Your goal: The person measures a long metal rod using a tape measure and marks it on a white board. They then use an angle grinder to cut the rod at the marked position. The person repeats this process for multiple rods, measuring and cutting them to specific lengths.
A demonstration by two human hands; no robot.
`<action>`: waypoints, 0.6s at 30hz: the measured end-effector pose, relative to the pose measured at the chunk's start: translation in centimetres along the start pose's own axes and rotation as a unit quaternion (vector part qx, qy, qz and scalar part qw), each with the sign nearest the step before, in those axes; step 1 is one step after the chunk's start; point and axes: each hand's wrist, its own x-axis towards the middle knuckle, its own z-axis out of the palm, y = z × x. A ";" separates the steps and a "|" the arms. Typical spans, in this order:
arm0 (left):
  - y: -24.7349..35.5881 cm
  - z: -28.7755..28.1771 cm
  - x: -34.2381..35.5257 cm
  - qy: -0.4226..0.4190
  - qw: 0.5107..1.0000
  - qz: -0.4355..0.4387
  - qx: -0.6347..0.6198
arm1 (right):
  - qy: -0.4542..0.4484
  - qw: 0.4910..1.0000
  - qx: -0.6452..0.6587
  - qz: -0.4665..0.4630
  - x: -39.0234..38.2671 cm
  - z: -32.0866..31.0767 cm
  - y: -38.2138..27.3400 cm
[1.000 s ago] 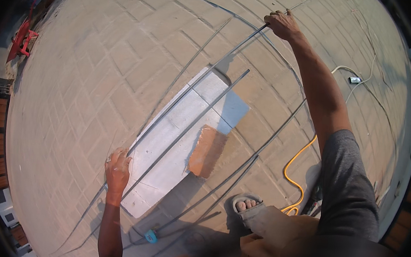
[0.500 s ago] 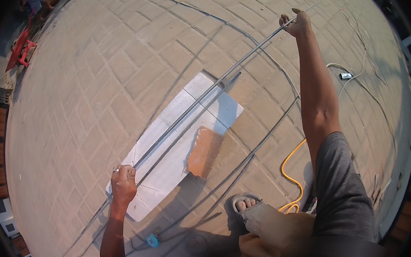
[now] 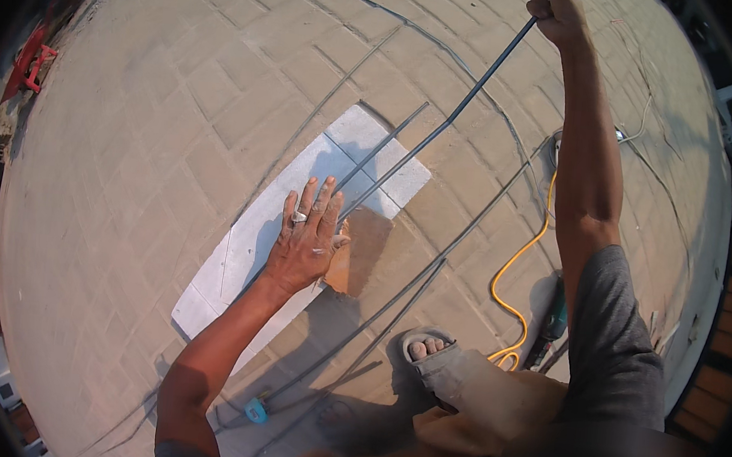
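My right hand [image 3: 558,13] is closed round the far end of a long dark metal rod [image 3: 415,152], raised at the top of the view. The rod runs down toward me with a slight kink just past a white board [image 3: 338,147]; above that kink it looks thicker and bluish. My left hand [image 3: 303,239] lies flat over the rods on the board, fingers stretched out, a ring on one. A second thin rod [image 3: 402,125] lies alongside, its end jutting past the board. Beside my left thumb is an orange-brown slab [image 3: 360,254], partly in shadow.
More long rods [image 3: 435,273] lie on the paved ground to the right of the board. A yellow cord [image 3: 504,282] curls near a green power tool [image 3: 558,317]. A blue tape measure [image 3: 256,409] sits near my sandalled foot [image 3: 427,347]. A red object [image 3: 35,65] stands far left.
My left hand let go of its grip near the board's lower end and moved up to lie flat over the rods. My right hand closed on the rod and rose; the rod now shows a kink.
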 end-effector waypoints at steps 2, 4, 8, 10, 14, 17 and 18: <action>-0.2 1.3 -0.8 0.035 0.996 -0.010 0.084 | -0.012 0.994 -0.103 -0.032 -3.3 7.7 -2.2; 0.0 1.6 -0.4 0.021 0.999 -0.027 0.014 | -0.087 0.973 -0.203 -0.070 -5.0 13.0 -3.9; -1.8 2.1 -0.8 0.180 0.982 -0.056 -0.013 | -0.244 0.842 -0.461 -0.141 -15.2 28.2 0.5; -2.6 2.4 -1.8 0.289 0.956 -0.035 -0.027 | -0.286 0.789 -0.505 -0.202 -16.3 30.1 5.4; -2.2 1.6 -6.9 0.248 0.967 0.020 -0.049 | -0.404 0.700 -0.527 -0.263 -19.4 31.3 13.4; -2.1 -0.8 -12.2 0.237 0.971 0.028 -0.015 | -0.502 0.634 -0.531 -0.256 -24.7 30.9 15.4; -2.2 -2.6 -13.4 0.243 0.969 0.046 0.023 | -0.520 0.609 -0.544 -0.253 -26.6 31.0 15.2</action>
